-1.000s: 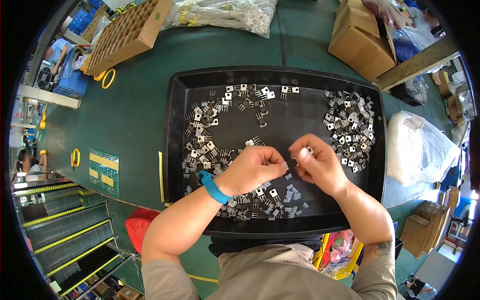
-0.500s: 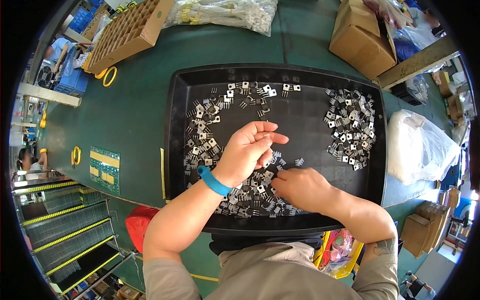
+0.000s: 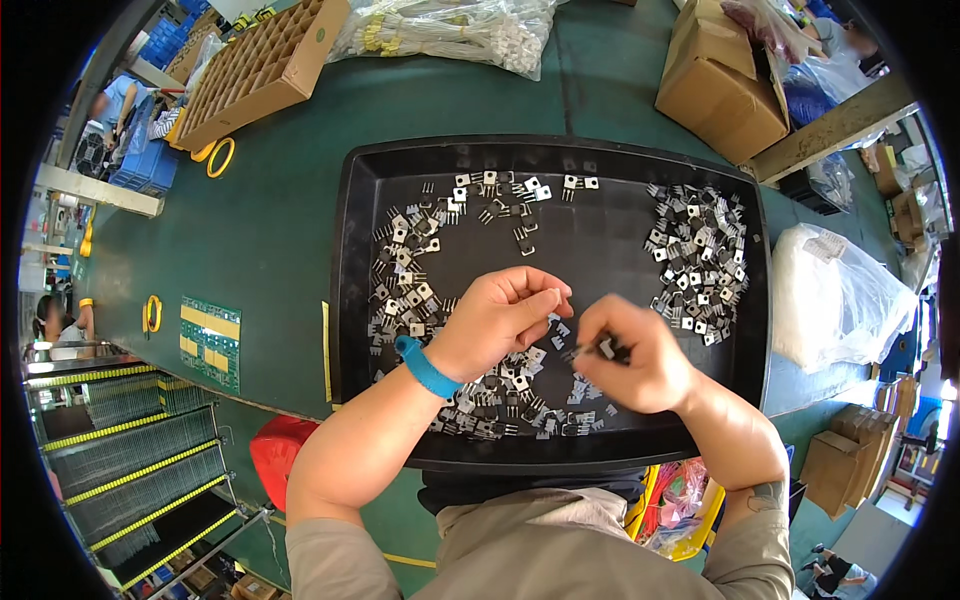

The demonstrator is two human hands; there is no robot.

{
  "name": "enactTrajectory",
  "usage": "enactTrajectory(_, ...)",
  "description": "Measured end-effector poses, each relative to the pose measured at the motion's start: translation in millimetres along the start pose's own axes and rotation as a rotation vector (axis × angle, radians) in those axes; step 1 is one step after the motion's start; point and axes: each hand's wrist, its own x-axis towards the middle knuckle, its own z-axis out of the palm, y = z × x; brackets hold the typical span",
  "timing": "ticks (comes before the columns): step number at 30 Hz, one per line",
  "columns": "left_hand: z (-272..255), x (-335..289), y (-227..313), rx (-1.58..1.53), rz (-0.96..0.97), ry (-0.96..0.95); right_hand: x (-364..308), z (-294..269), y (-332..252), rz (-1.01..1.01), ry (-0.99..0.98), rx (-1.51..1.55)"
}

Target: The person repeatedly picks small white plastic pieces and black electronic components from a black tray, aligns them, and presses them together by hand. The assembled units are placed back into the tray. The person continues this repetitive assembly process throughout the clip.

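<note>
Matt plastic tray [image 3: 600,235], shiny metal-tabbed parts [image 3: 700,250]
The bench [image 3: 275,250] looks smooth with a dull sheen; the carton [image 3: 708,95] is matt cardboard, the bag [image 3: 838,305] glossy clear plastic, the shirt [image 3: 545,545] matt cloth.

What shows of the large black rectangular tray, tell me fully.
The large black rectangular tray looks like hard plastic, with raised walls and a flat floor. It rests open side up on the dark green tabletop. Small black-and-silver, three-legged components lie in it, piled at right and strewn along the other sides. The bare left hand and right hand are above it.
</note>
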Motion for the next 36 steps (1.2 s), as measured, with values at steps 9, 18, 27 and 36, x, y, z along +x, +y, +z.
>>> enactTrajectory(9, 4, -1, -2, -0.019, -0.073, -0.094, 1, 2, 9, 0.035, 0.349, 0.082)
enactTrajectory(18, 9, -5, 2, 0.069, -0.055, -0.114, 0, 5, 8, 0.075, 0.306, 0.016)
enactTrajectory(27, 9, -5, 4, 0.132, -0.041, -0.074, 2, 4, 2, 0.12, 0.259, 0.012)
enactTrajectory(36, 7, -5, 0, 0.174, -0.08, -0.029, 2, 3, 6, 0.206, 0.207, 0.165)
